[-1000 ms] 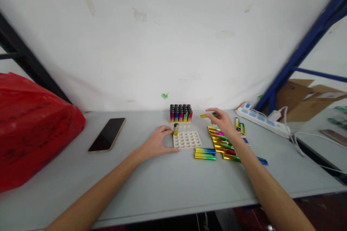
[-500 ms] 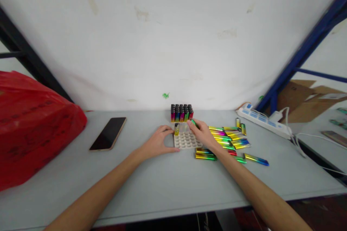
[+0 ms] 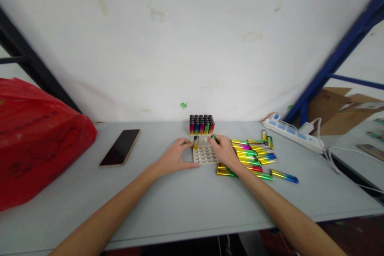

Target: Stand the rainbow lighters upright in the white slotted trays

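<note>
A white tray (image 3: 204, 157) with rows of round holes lies on the table in front of me. My left hand (image 3: 175, 156) grips its left side, thumb at the near corner and fingers at the far one. One yellow lighter (image 3: 196, 142) stands upright in the tray's far left corner, close to those fingertips. Over the tray's far right part, my right hand (image 3: 223, 150) pinches a green lighter (image 3: 215, 139) whose lower end is hidden by the fingers. Several colourful lighters (image 3: 201, 125) with black tops stand in a tight block behind the tray.
Several shiny lighters (image 3: 264, 154) lie on the table (image 3: 168, 204) to the right, partly behind my right forearm. A phone (image 3: 120, 148) and a red plastic bag (image 3: 42, 144) are at left. At the back right sits a white power strip (image 3: 292, 134) with cables.
My right hand has moved slightly down and to the right with the green lighter, which now stands more upright. The left hand stays at the tray.
</note>
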### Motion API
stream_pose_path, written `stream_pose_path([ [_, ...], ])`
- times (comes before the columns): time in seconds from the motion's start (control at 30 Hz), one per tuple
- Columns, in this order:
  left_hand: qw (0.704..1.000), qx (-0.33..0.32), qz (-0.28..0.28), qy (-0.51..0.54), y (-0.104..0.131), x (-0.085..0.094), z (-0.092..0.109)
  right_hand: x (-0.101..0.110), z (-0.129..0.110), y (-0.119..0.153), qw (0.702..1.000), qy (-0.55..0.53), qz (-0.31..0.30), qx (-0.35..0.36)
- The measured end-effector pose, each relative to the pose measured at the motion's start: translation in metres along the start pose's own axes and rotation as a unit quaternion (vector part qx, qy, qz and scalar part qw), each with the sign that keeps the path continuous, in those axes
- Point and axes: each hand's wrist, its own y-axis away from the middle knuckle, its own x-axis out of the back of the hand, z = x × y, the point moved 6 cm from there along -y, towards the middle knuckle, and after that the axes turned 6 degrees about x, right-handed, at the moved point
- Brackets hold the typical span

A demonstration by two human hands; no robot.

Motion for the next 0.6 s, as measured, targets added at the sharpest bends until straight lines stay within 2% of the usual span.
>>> stream_pose_path([
  [0.17, 1.000, -0.008, 0.003, 0.001, 0.000, 0.000, 0.001, -0.001, -0.004, 0.002, 0.999, -0.019, -0.019, 0.032],
  [0.27, 1.000, -0.010, -0.001, 0.003, 0.000, 0.000, 0.001, 0.000, -0.011, 0.004, 0.996, -0.030, -0.051, 0.072],
  [0.43, 1.000, -0.010, 0.000, 0.003, 0.000, 0.000, 0.001, 0.004, -0.024, 0.005, 0.976, 0.070, -0.080, 0.190],
  [0.5, 1.000, -0.009, 0.000, 0.004, 0.000, 0.001, 0.002, 0.002, -0.022, 0.004, 0.973, 0.103, -0.089, 0.188],
  [0.6, 1.000, -0.006, -0.001, 0.004, 0.000, 0.001, 0.001, -0.003, -0.015, 0.002, 0.979, 0.085, -0.103, 0.154],
])
